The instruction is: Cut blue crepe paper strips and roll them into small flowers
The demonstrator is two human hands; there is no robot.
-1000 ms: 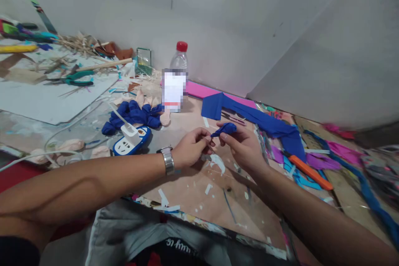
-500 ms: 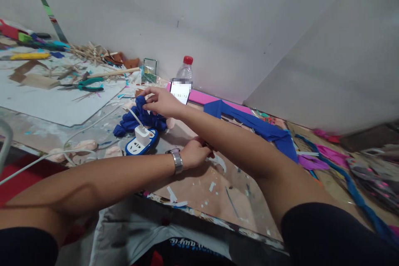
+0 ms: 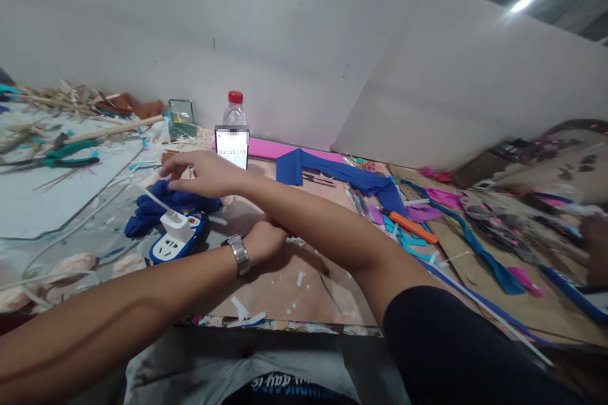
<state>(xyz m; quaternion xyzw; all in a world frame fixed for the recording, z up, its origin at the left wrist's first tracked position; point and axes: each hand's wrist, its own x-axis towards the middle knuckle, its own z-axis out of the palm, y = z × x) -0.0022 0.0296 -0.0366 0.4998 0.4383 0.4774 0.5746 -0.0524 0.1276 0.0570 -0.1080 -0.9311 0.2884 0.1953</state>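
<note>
Left of centre in the frame, the right hand (image 3: 204,174) hovers over a pile of blue twisted pieces (image 3: 159,205), its thumb and fingers (image 3: 171,164) apart and slightly curled; whether they touch the topmost pieces I cannot tell. The pile lies on the table (image 3: 308,297), just beside a blue-and-white power socket (image 3: 166,250) with a white charger (image 3: 175,224) plugged in. Near the middle of the frame, the left hand (image 3: 265,242) is under the right forearm, a metal watch (image 3: 240,255) on its wrist; its fingers are hidden, so their state cannot be told. Above the hands, a phone (image 3: 232,147) showing 03:55:13 stands upright in front of a red-capped bottle (image 3: 235,112). Right of centre lies a folded blue strip (image 3: 346,171), with an orange-handled tool (image 3: 413,228) near its lower end. Green-handled pliers (image 3: 71,155) lie at the far left.
</note>
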